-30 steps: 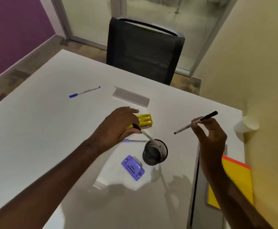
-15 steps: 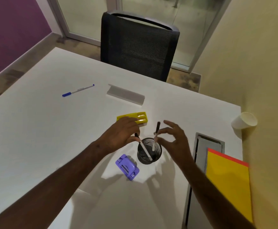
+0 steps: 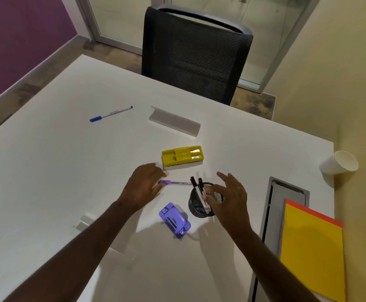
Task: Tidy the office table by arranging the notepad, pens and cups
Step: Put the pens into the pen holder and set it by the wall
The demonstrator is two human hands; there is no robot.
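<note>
A black mesh pen cup point(image 3: 196, 209) stands near the middle of the white table point(image 3: 47, 171), with two black-capped pens point(image 3: 197, 189) leaning in it. My right hand point(image 3: 227, 197) hovers over the cup's right side, fingers spread and holding nothing. A purple pen point(image 3: 175, 183) lies left of the cup; my left hand point(image 3: 142, 186) touches its capped end with the fingertips. Far left lies a blue pen point(image 3: 111, 113). By the right wall a white paper cup point(image 3: 338, 163) lies on its side. The yellow notepad point(image 3: 312, 247) with a red top edge sits at the right.
A yellow block point(image 3: 183, 155) lies behind the pen cup and a purple hole punch point(image 3: 174, 220) in front of it. A grey angled strip point(image 3: 174, 122) sits farther back. A grey cable hatch point(image 3: 286, 192) is beside the notepad. A black mesh chair point(image 3: 196, 53) stands beyond the table.
Both hands dropped their pens into the mesh cup. The left hand then moved left onto the purple pen. The right hand opened above the cup.
</note>
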